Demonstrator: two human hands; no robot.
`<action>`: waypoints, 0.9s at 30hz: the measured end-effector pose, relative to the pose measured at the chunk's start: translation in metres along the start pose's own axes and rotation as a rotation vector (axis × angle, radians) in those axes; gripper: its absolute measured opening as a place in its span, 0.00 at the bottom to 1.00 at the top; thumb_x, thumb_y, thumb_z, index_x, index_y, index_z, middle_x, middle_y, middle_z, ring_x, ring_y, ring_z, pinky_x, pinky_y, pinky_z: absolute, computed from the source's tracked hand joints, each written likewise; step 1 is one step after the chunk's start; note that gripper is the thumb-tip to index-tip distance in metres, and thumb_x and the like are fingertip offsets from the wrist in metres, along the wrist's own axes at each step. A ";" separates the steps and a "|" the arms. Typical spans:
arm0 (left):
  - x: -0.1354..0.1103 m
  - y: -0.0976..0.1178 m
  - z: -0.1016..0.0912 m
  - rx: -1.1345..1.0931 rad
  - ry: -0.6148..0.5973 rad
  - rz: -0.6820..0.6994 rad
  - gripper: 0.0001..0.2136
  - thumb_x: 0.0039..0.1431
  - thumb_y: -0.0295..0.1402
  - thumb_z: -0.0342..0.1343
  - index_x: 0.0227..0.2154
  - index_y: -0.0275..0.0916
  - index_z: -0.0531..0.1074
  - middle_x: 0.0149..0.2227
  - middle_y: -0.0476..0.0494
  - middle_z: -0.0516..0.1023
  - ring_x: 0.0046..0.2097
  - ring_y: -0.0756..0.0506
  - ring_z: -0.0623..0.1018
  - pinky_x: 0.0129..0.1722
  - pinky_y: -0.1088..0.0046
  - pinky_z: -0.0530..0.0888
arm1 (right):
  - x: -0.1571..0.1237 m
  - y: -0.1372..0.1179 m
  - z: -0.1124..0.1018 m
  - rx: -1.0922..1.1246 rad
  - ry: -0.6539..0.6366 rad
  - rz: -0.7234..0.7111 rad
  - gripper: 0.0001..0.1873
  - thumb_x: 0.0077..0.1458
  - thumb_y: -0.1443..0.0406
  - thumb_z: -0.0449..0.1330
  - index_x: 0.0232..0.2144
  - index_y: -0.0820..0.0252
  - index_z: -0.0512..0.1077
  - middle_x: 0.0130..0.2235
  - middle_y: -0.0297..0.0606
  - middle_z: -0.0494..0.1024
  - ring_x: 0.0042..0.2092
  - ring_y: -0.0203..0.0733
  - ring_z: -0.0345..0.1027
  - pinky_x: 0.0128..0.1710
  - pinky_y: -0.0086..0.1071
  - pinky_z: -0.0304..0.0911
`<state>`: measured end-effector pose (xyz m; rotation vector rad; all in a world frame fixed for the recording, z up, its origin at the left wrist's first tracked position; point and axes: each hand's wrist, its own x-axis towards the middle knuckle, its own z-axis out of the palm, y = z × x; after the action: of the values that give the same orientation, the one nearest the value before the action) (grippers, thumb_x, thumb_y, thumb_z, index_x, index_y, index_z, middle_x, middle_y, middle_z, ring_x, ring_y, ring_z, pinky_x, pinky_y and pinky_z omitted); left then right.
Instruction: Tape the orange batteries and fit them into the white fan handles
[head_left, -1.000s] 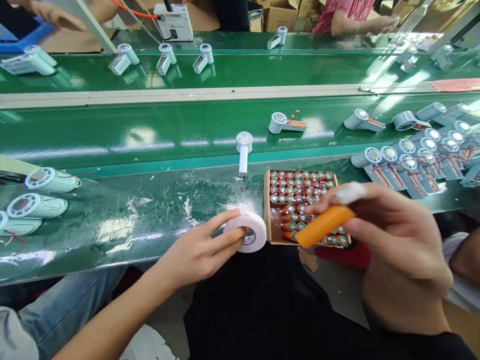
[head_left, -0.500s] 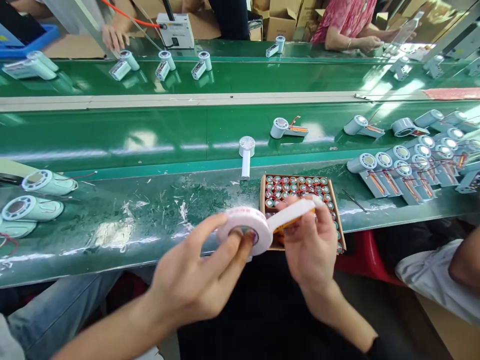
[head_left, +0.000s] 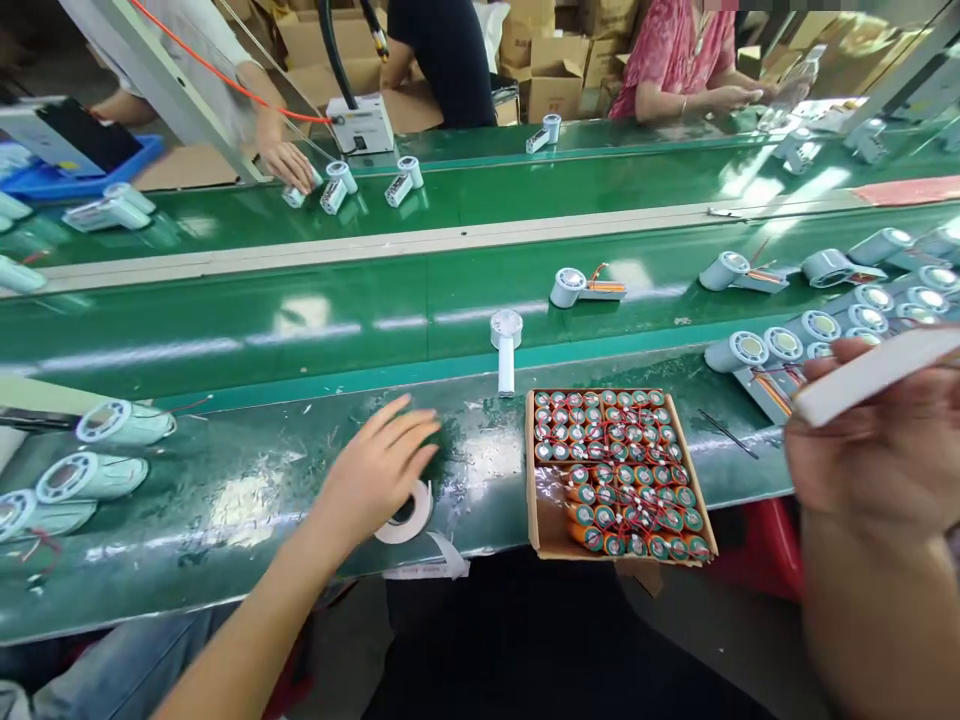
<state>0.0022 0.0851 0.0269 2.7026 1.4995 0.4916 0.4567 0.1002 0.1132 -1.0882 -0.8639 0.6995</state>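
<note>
My left hand (head_left: 379, 470) lies over a white tape roll (head_left: 411, 514) on the near green bench, fingers stretched out and apart. A loose tape end hangs off the bench edge beside it. My right hand (head_left: 885, 455) is raised at the right, fingers closed round a long white-wrapped piece (head_left: 874, 372), seemingly the taped battery. Between the hands sits a cardboard box (head_left: 541, 520) packed with orange batteries (head_left: 622, 470) with red wires.
A white handheld fan (head_left: 506, 345) lies by the conveyor edge. Fan housings are grouped at the right (head_left: 825, 330) and left (head_left: 94, 470). More fan parts ride the belts beyond. Other people work across the line; one hand (head_left: 285, 160) touches parts there.
My left hand has set the tape roll down on the bench and spread over it. My right hand has swung away to the right carrying the white-wrapped piece. The view tilted up.
</note>
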 end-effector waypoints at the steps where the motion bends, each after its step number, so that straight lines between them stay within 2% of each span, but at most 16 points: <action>1: 0.041 0.001 0.011 0.011 -0.107 0.080 0.23 0.72 0.43 0.51 0.65 0.41 0.69 0.68 0.41 0.70 0.75 0.33 0.57 0.72 0.45 0.61 | -0.004 0.009 0.001 0.029 0.056 -0.029 0.14 0.54 0.51 0.75 0.42 0.42 0.83 0.41 0.32 0.81 0.40 0.42 0.77 0.38 0.39 0.69; 3: 0.128 -0.001 0.039 0.019 -0.283 0.167 0.36 0.68 0.55 0.52 0.72 0.40 0.58 0.76 0.39 0.53 0.77 0.29 0.47 0.74 0.41 0.51 | -0.012 0.024 0.002 0.056 0.170 -0.056 0.23 0.41 0.50 0.82 0.40 0.43 0.85 0.40 0.36 0.82 0.37 0.44 0.77 0.39 0.44 0.69; 4: 0.171 -0.006 0.053 0.026 -0.335 0.202 0.41 0.64 0.60 0.54 0.73 0.41 0.56 0.77 0.38 0.49 0.77 0.28 0.44 0.74 0.38 0.47 | -0.014 0.028 0.000 0.050 0.225 -0.049 0.25 0.36 0.48 0.83 0.38 0.44 0.85 0.40 0.37 0.82 0.37 0.46 0.77 0.39 0.47 0.70; 5: 0.210 -0.011 0.067 0.030 -0.370 0.224 0.46 0.60 0.63 0.55 0.74 0.43 0.53 0.78 0.39 0.45 0.77 0.26 0.42 0.73 0.36 0.43 | -0.015 0.031 -0.003 0.034 0.272 -0.032 0.26 0.33 0.48 0.83 0.36 0.43 0.86 0.39 0.38 0.82 0.37 0.48 0.77 0.40 0.49 0.70; 7: 0.280 -0.026 0.091 0.024 -0.385 0.208 0.50 0.54 0.65 0.59 0.74 0.43 0.53 0.78 0.38 0.42 0.77 0.24 0.40 0.72 0.33 0.42 | -0.016 0.033 -0.012 -0.008 0.366 0.013 0.23 0.32 0.48 0.83 0.34 0.41 0.85 0.39 0.39 0.82 0.41 0.55 0.78 0.42 0.54 0.69; 8: 0.309 -0.033 0.100 0.013 -0.370 0.183 0.50 0.53 0.63 0.61 0.73 0.42 0.55 0.78 0.37 0.44 0.76 0.23 0.40 0.72 0.34 0.44 | -0.015 0.033 -0.018 -0.031 0.409 0.046 0.22 0.32 0.49 0.83 0.33 0.41 0.85 0.39 0.40 0.83 0.44 0.59 0.79 0.44 0.57 0.68; 10: 0.354 -0.046 0.111 -0.021 -0.307 0.125 0.43 0.56 0.58 0.61 0.68 0.36 0.63 0.75 0.33 0.55 0.75 0.23 0.43 0.72 0.38 0.48 | -0.015 0.035 -0.032 -0.072 0.482 0.127 0.21 0.32 0.50 0.81 0.33 0.41 0.85 0.40 0.43 0.83 0.52 0.66 0.76 0.47 0.63 0.66; 12: 0.381 -0.056 0.111 -0.062 -0.204 0.085 0.32 0.61 0.50 0.57 0.60 0.31 0.71 0.66 0.31 0.69 0.73 0.26 0.51 0.73 0.44 0.49 | -0.014 0.041 -0.047 -0.123 0.565 0.189 0.20 0.32 0.50 0.79 0.32 0.40 0.84 0.44 0.45 0.84 0.58 0.71 0.71 0.47 0.68 0.64; 14: 0.385 -0.065 0.098 -0.107 -0.078 0.068 0.25 0.63 0.46 0.52 0.54 0.30 0.74 0.57 0.32 0.76 0.68 0.31 0.62 0.70 0.49 0.57 | -0.013 0.050 -0.062 -0.180 0.643 0.231 0.19 0.32 0.49 0.78 0.32 0.37 0.84 0.47 0.46 0.83 0.61 0.73 0.68 0.45 0.71 0.62; 16: 0.371 -0.074 0.075 -0.104 0.045 0.063 0.22 0.63 0.46 0.50 0.48 0.32 0.76 0.51 0.33 0.78 0.60 0.34 0.71 0.61 0.55 0.68 | -0.012 0.061 -0.073 -0.232 0.686 0.251 0.17 0.32 0.49 0.77 0.31 0.35 0.83 0.47 0.47 0.83 0.61 0.74 0.68 0.43 0.72 0.61; 18: 0.347 -0.082 0.050 -0.039 0.049 0.089 0.19 0.63 0.45 0.49 0.40 0.35 0.77 0.42 0.37 0.79 0.48 0.38 0.76 0.48 0.61 0.72 | -0.008 0.070 -0.074 -0.246 0.686 0.273 0.16 0.33 0.49 0.77 0.30 0.35 0.83 0.47 0.48 0.82 0.61 0.74 0.67 0.43 0.73 0.60; 19: 0.336 -0.084 0.039 -0.007 -0.027 0.120 0.18 0.64 0.44 0.48 0.34 0.37 0.77 0.36 0.40 0.78 0.42 0.40 0.76 0.43 0.63 0.71 | -0.005 0.073 -0.071 -0.234 0.676 0.290 0.16 0.33 0.49 0.77 0.30 0.36 0.83 0.48 0.48 0.82 0.62 0.74 0.66 0.45 0.73 0.60; 21: 0.321 -0.082 0.029 0.036 -0.289 0.205 0.20 0.65 0.46 0.46 0.26 0.40 0.75 0.26 0.45 0.74 0.33 0.44 0.74 0.38 0.66 0.68 | 0.002 0.079 -0.057 -0.173 0.639 0.327 0.17 0.33 0.50 0.78 0.30 0.38 0.84 0.51 0.48 0.81 0.64 0.73 0.64 0.49 0.72 0.60; 23: 0.317 -0.073 0.033 0.076 -0.535 0.305 0.21 0.65 0.52 0.49 0.28 0.42 0.77 0.24 0.46 0.74 0.31 0.44 0.74 0.36 0.67 0.67 | 0.007 0.082 -0.040 -0.109 0.576 0.339 0.18 0.32 0.50 0.79 0.30 0.39 0.84 0.52 0.46 0.81 0.65 0.73 0.63 0.51 0.70 0.61; 25: 0.317 -0.062 0.045 0.153 -0.619 0.392 0.22 0.60 0.56 0.56 0.39 0.43 0.80 0.32 0.43 0.80 0.38 0.41 0.77 0.38 0.66 0.68 | 0.007 0.080 -0.026 -0.092 0.522 0.309 0.18 0.32 0.50 0.79 0.30 0.39 0.84 0.53 0.45 0.80 0.64 0.73 0.64 0.49 0.70 0.63; 27: 0.308 -0.053 0.054 0.225 -0.563 0.378 0.26 0.59 0.55 0.59 0.53 0.42 0.76 0.47 0.37 0.81 0.47 0.36 0.77 0.43 0.64 0.70 | 0.000 0.071 -0.021 -0.110 0.477 0.281 0.17 0.35 0.51 0.80 0.31 0.38 0.84 0.52 0.46 0.80 0.61 0.74 0.67 0.45 0.71 0.63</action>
<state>0.1252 0.3767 0.0488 2.9333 0.9487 -0.4427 0.4705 0.1137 0.0414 -1.4192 -0.3460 0.5891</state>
